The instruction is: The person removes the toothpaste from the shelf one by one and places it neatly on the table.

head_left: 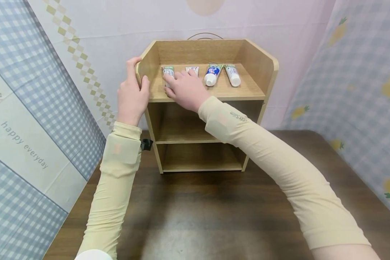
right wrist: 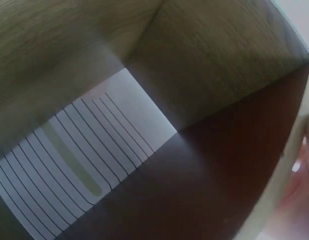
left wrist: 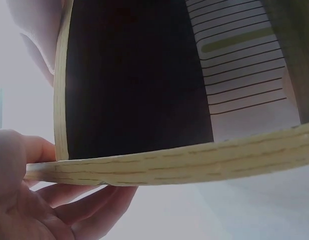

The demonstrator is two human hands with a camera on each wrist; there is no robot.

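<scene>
My left hand [head_left: 132, 95] grips the left side panel [head_left: 148, 61] of a small wooden shelf unit. In the left wrist view its fingers [left wrist: 97, 207] curl round the panel's edge. On the top shelf, my right hand [head_left: 188, 90] reaches over the leftmost toothpaste tube [head_left: 168, 70], pinching its near end between thumb and fingers. Another tube [head_left: 192, 68] lies behind that hand, mostly hidden. Farther right lie a blue-and-white toothpaste tube [head_left: 212, 74] and a white one with a green end [head_left: 233, 75], caps toward me. The right wrist view shows only part of the right hand [right wrist: 299, 195].
The shelf unit has two lower compartments with a middle board [head_left: 188, 137] and a bottom board [head_left: 201, 167]. It stands on a dark brown wooden table [head_left: 195, 206]. A pale patterned cloth [head_left: 110, 21] hangs behind; blue checked cloth [head_left: 354, 90] hangs at the sides.
</scene>
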